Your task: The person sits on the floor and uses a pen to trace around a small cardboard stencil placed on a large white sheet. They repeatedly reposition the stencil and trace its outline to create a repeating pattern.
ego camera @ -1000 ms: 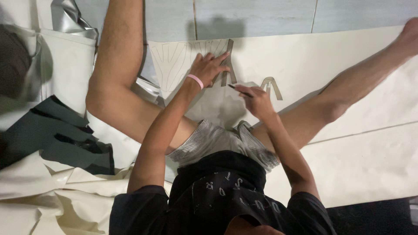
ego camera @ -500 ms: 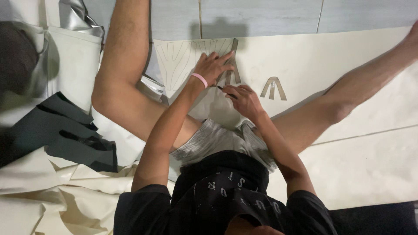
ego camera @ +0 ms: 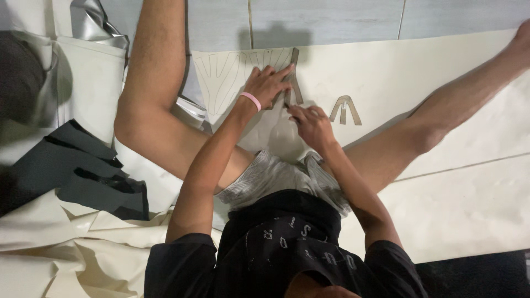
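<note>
- Your left hand (ego camera: 269, 85) is pressing flat, fingers spread and holding nothing closed, on a tan cardboard template (ego camera: 292, 77) — a narrow forked strip whose long axis is running from 12 to 6 o'clock across the cream sheet (ego camera: 419, 72).
- Your right hand (ego camera: 312, 124) is sitting at about 5 o'clock from the left one, just beside the template's lower end. Its fingers are curled as if pinching a slim marking tool, but I cannot tell what, if anything, is in it.
- The right hand is the nearer one to the template's bottom edge; the left is covering its upper left side.
- A second template (ego camera: 345, 109) — a small arch shape — is lying at 3 o'clock from your right hand, near but apart.
- Traced outlines (ego camera: 232, 69) are showing on the sheet at 9 o'clock from the left hand.
- Dark material pieces (ego camera: 77, 176) are lying well apart at 8 o'clock, on the floor (ego camera: 331, 16).
- No containers are showing.
</note>
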